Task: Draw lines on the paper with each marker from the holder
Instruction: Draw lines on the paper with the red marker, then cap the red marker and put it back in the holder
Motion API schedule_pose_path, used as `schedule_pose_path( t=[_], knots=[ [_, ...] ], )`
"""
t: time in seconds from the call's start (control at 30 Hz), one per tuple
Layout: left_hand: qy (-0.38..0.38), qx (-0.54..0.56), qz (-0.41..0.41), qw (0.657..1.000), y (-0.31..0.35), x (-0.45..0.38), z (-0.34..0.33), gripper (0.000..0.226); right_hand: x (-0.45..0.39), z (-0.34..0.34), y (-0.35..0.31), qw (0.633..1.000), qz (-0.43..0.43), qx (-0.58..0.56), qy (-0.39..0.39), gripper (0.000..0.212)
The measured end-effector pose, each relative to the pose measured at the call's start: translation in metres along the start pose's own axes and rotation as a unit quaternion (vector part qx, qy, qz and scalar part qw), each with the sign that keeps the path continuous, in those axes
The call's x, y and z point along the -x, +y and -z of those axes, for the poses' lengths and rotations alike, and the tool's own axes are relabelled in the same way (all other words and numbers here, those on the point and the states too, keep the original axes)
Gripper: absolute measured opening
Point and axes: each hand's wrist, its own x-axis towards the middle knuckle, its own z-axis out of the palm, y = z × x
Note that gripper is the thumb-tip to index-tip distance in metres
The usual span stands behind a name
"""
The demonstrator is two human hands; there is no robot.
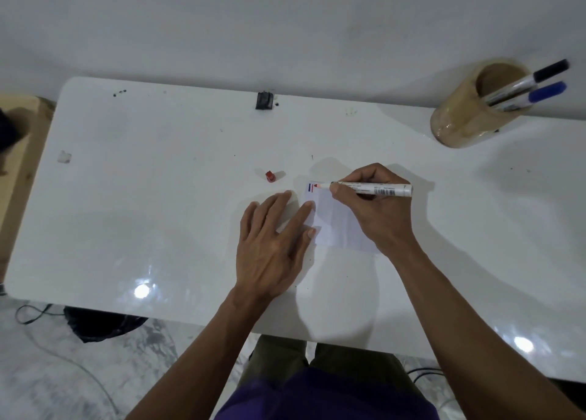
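Head: marker (371, 189) tip at paper (336, 223) corner.

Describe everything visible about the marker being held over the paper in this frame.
The marker has a white barrel with small printed text and a barcode near its blunt rear end. Its cap is off and the reddish tip points left, meeting the top left corner of the paper beside short blue and red lines. It lies nearly horizontal in the view, pinched by the right hand near the tip, rear end sticking out past the hand.
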Motion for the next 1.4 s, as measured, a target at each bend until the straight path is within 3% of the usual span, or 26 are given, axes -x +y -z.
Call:
schedule_pose_path(
  t=[0.17,0.3,0.53,0.67,0.77,0.93,1.03,1.17,1.4],
  knots=[
    [0.057,0.112,0.137,0.983,0.004,-0.020,0.025,0.039,-0.001,0.003,-0.023,0.998,-0.014,-0.062,-0.012,0.019],
    [0.054,0.116,0.240,0.962,-0.002,-0.052,0.040,0.036,0.001,0.005,-0.038,0.994,-0.020,-0.107,-0.020,0.019],
    [0.008,0.063,0.226,0.972,-0.016,-0.069,0.037,0.017,0.016,0.012,-0.047,0.992,-0.036,-0.124,0.000,0.018],
    [0.016,0.124,0.248,0.961,-0.011,-0.072,0.043,0.015,0.024,0.013,-0.056,0.993,-0.033,-0.115,0.026,0.015],
    [0.060,0.267,0.302,0.913,-0.001,-0.072,0.060,0.013,0.031,0.010,-0.068,0.992,-0.024,-0.120,0.043,0.009],
    [0.066,0.542,0.398,0.737,0.022,-0.065,0.107,0.021,0.049,-0.005,-0.096,0.991,0.020,-0.121,0.054,0.007],
    [0.040,0.628,0.395,0.669,0.028,-0.051,0.127,0.026,0.066,-0.017,-0.109,0.991,0.056,-0.112,0.048,0.008],
    [0.018,0.682,0.396,0.614,0.030,-0.030,0.141,0.026,0.090,-0.029,-0.114,0.991,0.073,-0.106,0.047,0.009],
    [-0.006,0.718,0.389,0.577,0.029,0.000,0.152,0.027,0.122,-0.039,-0.109,0.992,0.091,-0.075,0.051,0.008]
  ],
)
